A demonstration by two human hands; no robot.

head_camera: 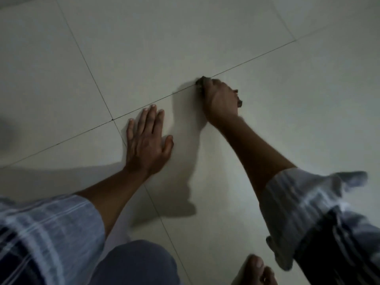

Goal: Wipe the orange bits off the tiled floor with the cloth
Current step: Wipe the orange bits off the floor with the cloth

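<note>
Right hand (221, 99) grips dark cloth (199, 84) bunched against tiled floor (267, 120) at grout line; left hand (147, 140) flat, fingers straight. Cloth likely soft, light; bunched hold suits it. Orange bits not visible.

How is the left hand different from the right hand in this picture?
The left hand lies flat, fingers straight, holding nothing; the right hand is curled round a dark cloth. The left is nearer the person; the right reaches farther, onto a grout line. Both rest on the tiled floor.
</note>
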